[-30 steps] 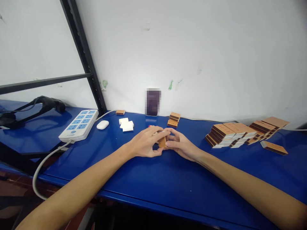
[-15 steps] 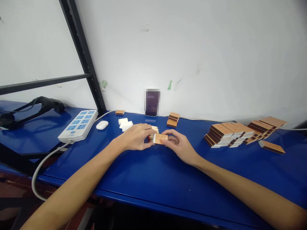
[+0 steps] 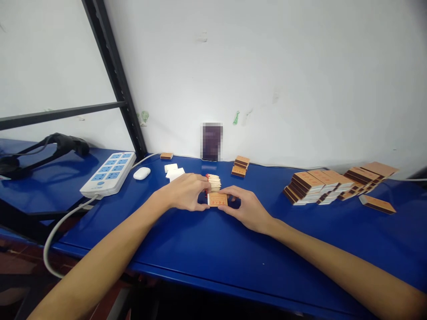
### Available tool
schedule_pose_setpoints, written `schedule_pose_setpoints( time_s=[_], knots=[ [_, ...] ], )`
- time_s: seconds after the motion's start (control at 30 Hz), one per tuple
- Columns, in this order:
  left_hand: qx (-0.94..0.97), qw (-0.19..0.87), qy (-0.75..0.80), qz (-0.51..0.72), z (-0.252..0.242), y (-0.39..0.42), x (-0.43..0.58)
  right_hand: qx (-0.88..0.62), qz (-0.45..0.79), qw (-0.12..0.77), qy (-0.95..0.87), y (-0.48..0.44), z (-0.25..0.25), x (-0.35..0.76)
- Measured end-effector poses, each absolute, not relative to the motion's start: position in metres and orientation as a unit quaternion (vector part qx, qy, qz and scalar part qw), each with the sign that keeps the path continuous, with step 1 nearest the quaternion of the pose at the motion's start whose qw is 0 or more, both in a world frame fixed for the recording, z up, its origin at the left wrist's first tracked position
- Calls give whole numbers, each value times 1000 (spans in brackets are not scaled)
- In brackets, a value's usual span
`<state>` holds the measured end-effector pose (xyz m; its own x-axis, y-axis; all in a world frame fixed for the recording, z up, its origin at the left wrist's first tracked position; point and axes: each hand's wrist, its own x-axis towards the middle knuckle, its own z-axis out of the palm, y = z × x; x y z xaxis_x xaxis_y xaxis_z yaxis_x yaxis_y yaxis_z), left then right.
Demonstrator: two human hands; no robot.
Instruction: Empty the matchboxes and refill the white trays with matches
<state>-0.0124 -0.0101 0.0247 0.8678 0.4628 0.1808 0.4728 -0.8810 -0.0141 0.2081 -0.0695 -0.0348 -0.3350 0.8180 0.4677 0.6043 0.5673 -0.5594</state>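
A matchbox (image 3: 218,200) with a printed tan face is held between my two hands, just above or on the blue table. My left hand (image 3: 189,192) grips its left end, thumb at the near corner and fingers at the far side. At the right end, the thumb and fingers of my right hand (image 3: 248,208) pinch it. Right behind the box lies a pile of red-tipped matches (image 3: 214,182), partly hidden by my left fingers. Small white paper pieces (image 3: 175,172) lie beyond my left hand.
Stacked matchboxes (image 3: 316,186) stand to the right, with a single matchbox (image 3: 377,204) beside them. Two matchboxes (image 3: 240,166) sit near the wall, close to a propped, blurred phone (image 3: 212,142). A power strip (image 3: 109,174) and white case (image 3: 142,173) are leftward.
The matchbox has moved slightly left and toward me, its printed face now showing. My right hand has shifted left with it, and more of the match pile is visible.
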Motion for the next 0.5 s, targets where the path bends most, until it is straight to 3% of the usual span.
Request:
schedule_pose_setpoints(
  time_s=[0.2, 0.5],
  knots=[
    [-959, 2, -273, -73, 25, -8, -14, -422, 72, 316, -847, -67, -38, 208],
    [-955, -6, -287, -70, 27, -6, -16, -401, 74, 297, -863, -56, -35, 231]
  ],
)
